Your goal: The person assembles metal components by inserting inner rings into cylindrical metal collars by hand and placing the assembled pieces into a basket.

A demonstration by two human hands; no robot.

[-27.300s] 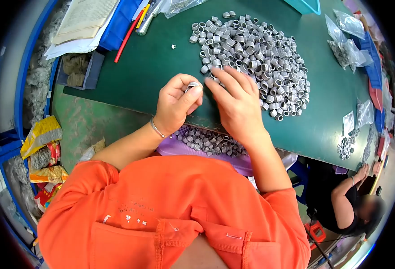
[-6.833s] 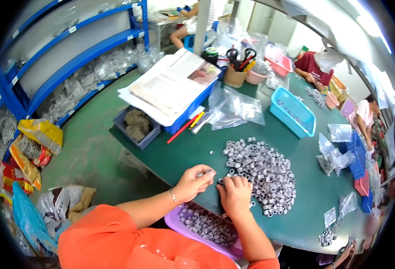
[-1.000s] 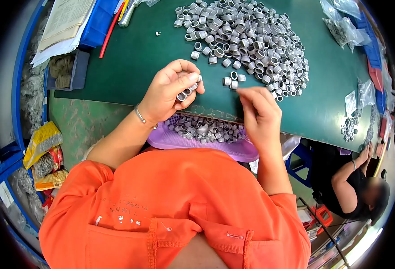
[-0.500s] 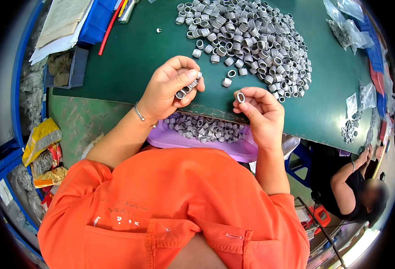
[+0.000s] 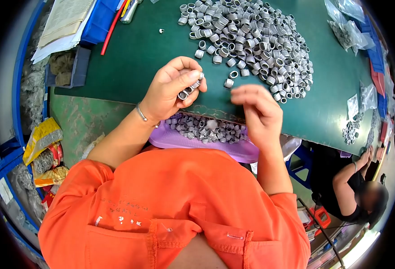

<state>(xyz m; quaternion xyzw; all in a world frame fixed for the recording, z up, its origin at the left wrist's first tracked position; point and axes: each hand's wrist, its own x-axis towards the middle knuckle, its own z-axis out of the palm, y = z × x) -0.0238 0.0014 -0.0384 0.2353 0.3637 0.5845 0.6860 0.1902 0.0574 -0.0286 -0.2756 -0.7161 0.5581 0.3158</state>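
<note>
My left hand (image 5: 172, 87) is closed around several short grey metal rings (image 5: 189, 88), lined up in a row between thumb and fingers. To its right, my right hand (image 5: 258, 110) hovers over the table's near edge, its stretched-out fingers blurred, and no ring shows in it. A blurred pale shape, perhaps a ring in motion, is over the purple tray (image 5: 179, 140) below the hands. Many metal rings (image 5: 202, 128) lie in that tray. Just beyond my right fingers, a loose ring (image 5: 229, 83) rests on the green table (image 5: 130, 67).
A large heap of metal rings (image 5: 260, 45) covers the table's far middle. Blue bins (image 5: 99, 22), papers (image 5: 65, 22) and a red stick (image 5: 112, 31) are at the left. Plastic bags (image 5: 347, 33) lie far right. Another person (image 5: 341, 188) sits at the right side.
The ring that was pinched in my right hand no longer shows there, and those fingers have straightened and blurred. My left hand keeps its row of rings, almost unmoved.
</note>
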